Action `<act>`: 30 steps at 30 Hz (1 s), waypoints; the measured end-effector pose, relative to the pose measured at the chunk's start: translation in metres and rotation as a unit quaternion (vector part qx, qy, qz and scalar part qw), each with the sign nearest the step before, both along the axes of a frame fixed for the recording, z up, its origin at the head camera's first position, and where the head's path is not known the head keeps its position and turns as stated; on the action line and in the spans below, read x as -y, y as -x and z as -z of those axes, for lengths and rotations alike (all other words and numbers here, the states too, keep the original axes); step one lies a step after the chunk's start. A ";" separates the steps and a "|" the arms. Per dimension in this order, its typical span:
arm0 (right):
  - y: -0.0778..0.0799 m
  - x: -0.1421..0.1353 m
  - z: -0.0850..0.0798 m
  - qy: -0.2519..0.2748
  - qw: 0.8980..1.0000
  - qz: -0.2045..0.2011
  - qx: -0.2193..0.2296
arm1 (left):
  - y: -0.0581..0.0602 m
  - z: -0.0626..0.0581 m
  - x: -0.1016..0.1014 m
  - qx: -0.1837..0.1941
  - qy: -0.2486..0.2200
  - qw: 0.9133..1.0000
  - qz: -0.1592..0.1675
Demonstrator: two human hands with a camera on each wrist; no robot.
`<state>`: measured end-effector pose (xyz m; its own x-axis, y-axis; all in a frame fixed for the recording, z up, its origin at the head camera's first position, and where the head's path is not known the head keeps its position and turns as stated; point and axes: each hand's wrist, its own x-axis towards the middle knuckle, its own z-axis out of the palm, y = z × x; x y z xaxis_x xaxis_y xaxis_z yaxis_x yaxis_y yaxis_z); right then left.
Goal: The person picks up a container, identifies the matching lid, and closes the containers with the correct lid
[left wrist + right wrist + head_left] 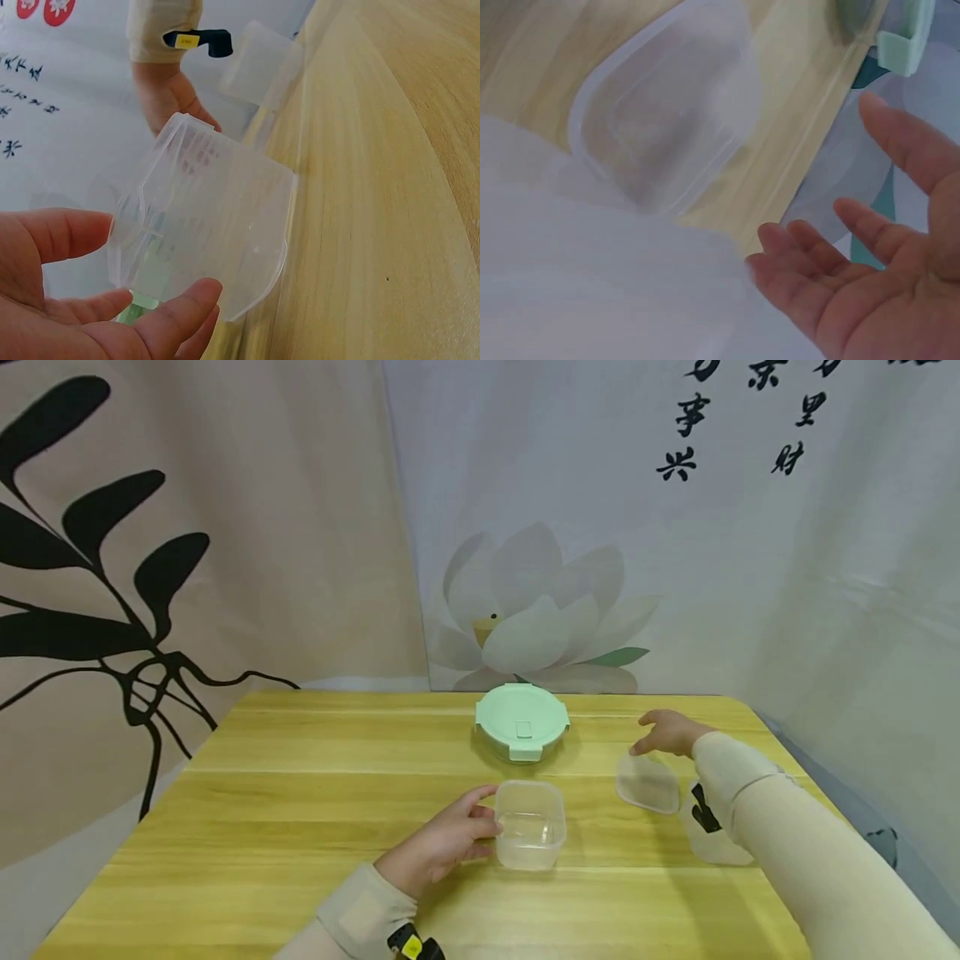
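Observation:
A clear square plastic container (530, 827) stands upright on the table with its opening up. At its left wall is my left hand (453, 839), the fingertips touching the side. In the left wrist view the thumb (71, 234) lies near the rim and the other fingers spread along the wall. My right hand (670, 732) hovers around the far edge of a clear plastic lid (647, 783) lying flat. Its fingers are loosely bent and spread, holding nothing in the right wrist view. A second clear container (720, 847) sits partly hidden under the right forearm.
Behind the square container stands a round bowl with a mint-green clip lid (522, 718), near the table's back edge. The wooden table (300, 827) reaches up to a printed cloth backdrop (337, 527).

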<state>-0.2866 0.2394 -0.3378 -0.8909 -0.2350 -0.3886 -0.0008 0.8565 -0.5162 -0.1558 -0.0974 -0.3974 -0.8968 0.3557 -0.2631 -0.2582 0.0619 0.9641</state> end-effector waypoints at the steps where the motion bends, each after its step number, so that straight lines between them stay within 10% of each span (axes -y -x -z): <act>1: 0.001 0.000 -0.001 0.002 1.000 0.000 0.004 | 0.000 0.000 0.000 0.000 0.001 1.000 -0.001; 20: 0.013 0.012 0.002 -0.223 0.973 -0.030 0.054 | 0.002 -0.001 0.001 -0.003 -0.006 1.000 0.004; 30: 0.013 0.000 0.018 -0.178 0.979 0.051 0.087 | 0.002 0.001 0.000 -0.004 -0.007 1.000 0.005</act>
